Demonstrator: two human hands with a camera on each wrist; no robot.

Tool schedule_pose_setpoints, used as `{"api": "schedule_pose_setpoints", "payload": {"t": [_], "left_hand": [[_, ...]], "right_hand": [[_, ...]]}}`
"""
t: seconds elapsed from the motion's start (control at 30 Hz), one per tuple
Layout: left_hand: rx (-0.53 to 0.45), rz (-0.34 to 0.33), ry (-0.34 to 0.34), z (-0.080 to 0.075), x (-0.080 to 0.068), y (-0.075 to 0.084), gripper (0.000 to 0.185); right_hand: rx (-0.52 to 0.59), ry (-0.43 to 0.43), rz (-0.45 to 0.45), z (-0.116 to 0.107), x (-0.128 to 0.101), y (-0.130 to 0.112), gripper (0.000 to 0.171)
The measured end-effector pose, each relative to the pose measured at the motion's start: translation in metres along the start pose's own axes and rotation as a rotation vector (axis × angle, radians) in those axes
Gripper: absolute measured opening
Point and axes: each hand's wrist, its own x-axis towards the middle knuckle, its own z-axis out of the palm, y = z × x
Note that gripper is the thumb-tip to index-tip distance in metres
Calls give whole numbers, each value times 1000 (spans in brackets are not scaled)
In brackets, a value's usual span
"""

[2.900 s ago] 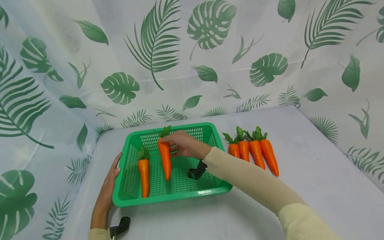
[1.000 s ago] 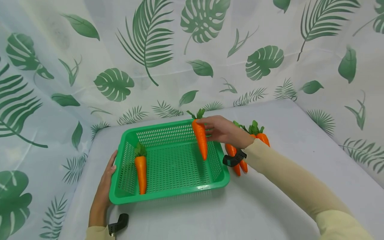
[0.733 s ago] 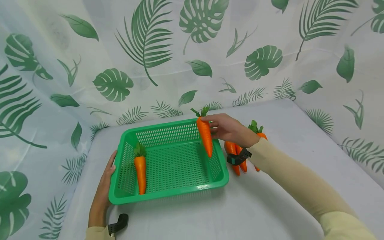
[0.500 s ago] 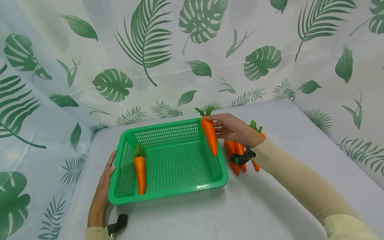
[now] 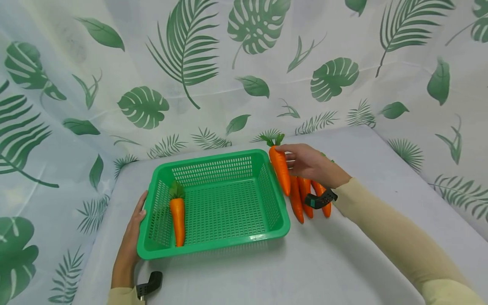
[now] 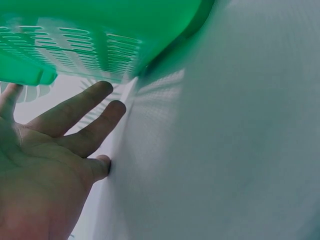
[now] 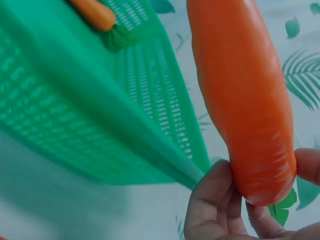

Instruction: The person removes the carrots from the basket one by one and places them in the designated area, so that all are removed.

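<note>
My right hand (image 5: 313, 164) pinches an orange carrot (image 5: 281, 171) near its leafy top. In the head view the carrot tilts, tip downward, just outside the right wall of the green basket (image 5: 213, 250). The right wrist view shows fingers and thumb on either side of the carrot (image 7: 245, 100), beside the basket rim. At the basket's left side is my left hand (image 5: 131, 235); in the left wrist view that hand (image 6: 55, 145) has its fingers extended along the slotted wall. One carrot (image 5: 178, 221) lies inside the basket at the left.
Several carrots (image 5: 296, 203) lie on the white tablecloth (image 5: 244, 277) right of the basket, partly hidden by the right hand and its wrist camera (image 5: 321, 199). A leaf-patterned curtain (image 5: 282, 76) rises behind the table.
My right hand carries the carrot rightward, from above the basket's middle to past its right rim, close to the other carrots. The left hand stays at the basket's left side.
</note>
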Motion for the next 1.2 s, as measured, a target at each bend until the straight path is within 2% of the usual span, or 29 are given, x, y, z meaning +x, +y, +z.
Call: {"api": "schedule_pose_setpoints", "payload": {"t": [0.3,0.4,0.57,0.67,0.83,0.93,1.2], "left_hand": [[4,2,4,-1,-1,-1,59],[9,4,3,-2,-1,-1,59],[-2,21,3,-2,-2,-1,59],[3,19,2,-3,-2,-1,59],[39,-1,11,-4,-2,-1,58],[48,0,14,-5,-2,-2,58],[22,7,4,-5,-1,-3,58]], "right_hand": [[-76,-20,-19,-19,-11,0,41],[-53,-10,-7,-24,-13,1,39],[48,19,14,-31,-12,0,32],[80,42,26,-36,-14,-1,35],[-24,38,30,-50,-22,2,45],[-89,46,23,-60,-25,4,44],[-144,71,5,-78,-30,7,51]]}}
